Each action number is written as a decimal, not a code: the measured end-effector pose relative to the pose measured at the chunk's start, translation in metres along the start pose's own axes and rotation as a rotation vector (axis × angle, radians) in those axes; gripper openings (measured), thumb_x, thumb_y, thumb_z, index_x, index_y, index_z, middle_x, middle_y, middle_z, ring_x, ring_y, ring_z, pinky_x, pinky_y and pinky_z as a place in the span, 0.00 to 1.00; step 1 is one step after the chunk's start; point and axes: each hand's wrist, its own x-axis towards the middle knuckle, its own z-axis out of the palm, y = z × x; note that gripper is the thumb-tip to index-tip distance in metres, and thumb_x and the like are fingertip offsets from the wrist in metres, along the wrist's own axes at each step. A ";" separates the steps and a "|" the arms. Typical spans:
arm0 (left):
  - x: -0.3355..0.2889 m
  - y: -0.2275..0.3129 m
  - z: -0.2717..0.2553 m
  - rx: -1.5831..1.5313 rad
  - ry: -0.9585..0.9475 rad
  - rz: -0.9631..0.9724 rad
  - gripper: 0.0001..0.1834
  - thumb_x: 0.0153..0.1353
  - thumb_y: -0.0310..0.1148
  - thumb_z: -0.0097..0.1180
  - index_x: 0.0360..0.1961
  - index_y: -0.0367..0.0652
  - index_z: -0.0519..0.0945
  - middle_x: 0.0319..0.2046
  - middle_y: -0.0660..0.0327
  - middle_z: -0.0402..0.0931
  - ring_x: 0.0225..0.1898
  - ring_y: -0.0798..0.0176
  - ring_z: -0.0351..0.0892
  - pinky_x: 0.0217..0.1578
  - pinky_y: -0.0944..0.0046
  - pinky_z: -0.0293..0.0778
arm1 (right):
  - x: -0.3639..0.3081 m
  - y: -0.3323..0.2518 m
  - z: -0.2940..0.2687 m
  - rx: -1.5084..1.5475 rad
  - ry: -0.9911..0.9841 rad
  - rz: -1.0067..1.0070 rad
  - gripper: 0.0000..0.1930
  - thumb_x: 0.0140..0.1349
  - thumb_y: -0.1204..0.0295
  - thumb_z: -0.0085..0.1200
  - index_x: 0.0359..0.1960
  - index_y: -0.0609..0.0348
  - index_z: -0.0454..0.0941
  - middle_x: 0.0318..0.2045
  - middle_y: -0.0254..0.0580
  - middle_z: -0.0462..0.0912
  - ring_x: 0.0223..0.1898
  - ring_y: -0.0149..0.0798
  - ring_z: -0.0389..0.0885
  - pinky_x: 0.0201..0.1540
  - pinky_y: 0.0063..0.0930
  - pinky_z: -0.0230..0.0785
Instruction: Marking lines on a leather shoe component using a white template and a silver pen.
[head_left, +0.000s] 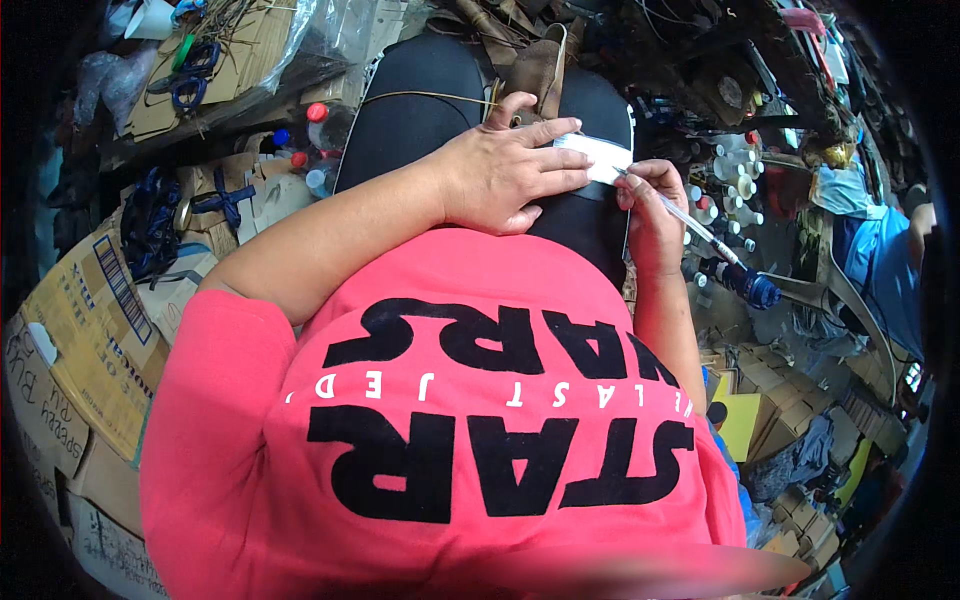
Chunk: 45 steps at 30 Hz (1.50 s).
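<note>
On my dark-trousered thigh (pixel 592 105) lies a small white piece of paper (pixel 603 158). My left hand (pixel 510 175) rests flat with its fingers spread, some of them over the paper's left side. My right hand (pixel 655 205) grips a slim, clear pen (pixel 690 220), its tip at the paper's right edge. The pen's back end slants down to the right. Whether the paper bears any marks is too small to make out.
A brown leather-like piece (pixel 538 75) stands beyond my hands, between my knees. Many capped bottles (pixel 735 175) stand at the right. Blue-handled scissors (pixel 190 90) lie on cardboard at the far left. A yellow carton (pixel 95 335) is at the left, stacked cardboard (pixel 785 395) at the right.
</note>
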 end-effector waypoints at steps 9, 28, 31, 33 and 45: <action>0.007 0.005 0.000 0.017 -0.091 -0.021 0.38 0.53 0.44 0.60 0.68 0.61 0.66 0.61 0.64 0.67 0.68 0.59 0.58 0.67 0.43 0.39 | 0.001 -0.004 0.003 0.064 0.014 -0.025 0.07 0.59 0.79 0.57 0.38 0.62 0.75 0.31 0.41 0.81 0.29 0.27 0.75 0.34 0.19 0.68; 0.003 0.001 0.005 -0.035 -0.062 -0.028 0.38 0.52 0.43 0.61 0.67 0.69 0.67 0.65 0.66 0.64 0.69 0.59 0.57 0.66 0.43 0.45 | -0.005 -0.006 0.008 -0.323 -0.025 -0.090 0.05 0.59 0.81 0.55 0.29 0.62 0.71 0.29 0.34 0.76 0.30 0.22 0.71 0.33 0.16 0.65; 0.003 0.001 0.004 -0.027 -0.073 -0.032 0.37 0.51 0.42 0.61 0.66 0.69 0.67 0.65 0.67 0.63 0.69 0.60 0.57 0.66 0.43 0.46 | -0.005 -0.005 0.010 -0.295 -0.016 -0.098 0.05 0.59 0.82 0.55 0.28 0.62 0.70 0.29 0.33 0.76 0.30 0.22 0.71 0.33 0.16 0.65; 0.003 0.001 0.003 -0.039 -0.065 -0.027 0.37 0.51 0.42 0.62 0.66 0.68 0.68 0.65 0.66 0.63 0.69 0.59 0.57 0.66 0.43 0.46 | -0.004 -0.003 0.010 -0.303 -0.013 -0.119 0.05 0.59 0.82 0.55 0.28 0.62 0.70 0.29 0.33 0.76 0.30 0.22 0.71 0.33 0.16 0.65; 0.002 -0.001 0.004 -0.083 -0.018 -0.024 0.36 0.50 0.42 0.63 0.64 0.67 0.70 0.65 0.64 0.63 0.68 0.59 0.58 0.65 0.44 0.48 | -0.002 -0.003 0.011 -0.369 -0.036 -0.131 0.05 0.58 0.81 0.56 0.29 0.62 0.71 0.28 0.33 0.77 0.30 0.22 0.71 0.34 0.16 0.65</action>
